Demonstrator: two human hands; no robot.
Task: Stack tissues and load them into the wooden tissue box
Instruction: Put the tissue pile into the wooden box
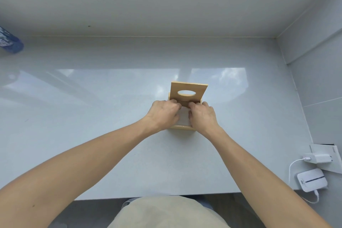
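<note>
At the bottom centre of the frame, a person's torso in pale cloth stands against the near edge of a glossy white counter. Two bare forearms reach up from the lower corners and meet at mid-frame.

At lower right, on the counter's near corner, lies a small white device with a thin cable, and just above it a white charger plug.

In the centre sits the wooden tissue box, its near wall showing as a thin pale strip between the wrists. The left hand and the right hand rest side by side over the open top, knuckles up, fingers curled downward into the box. Between them shows a white patch, the tissues, already lying inside. The fingertips are hidden behind the knuckles, so whether they pinch the stack or only press on it cannot be told.

Directly beyond the fingers, touching the box's far edge, the lid stands tilted upright, its oval opening facing the viewer (through it the counter shows). Both hands look equally near it; the lid's long edge runs left to right, so closing it probably means drawing it toward the body.

In the far upper left, a blue-labelled bottle is blurred at the frame edge.
</note>
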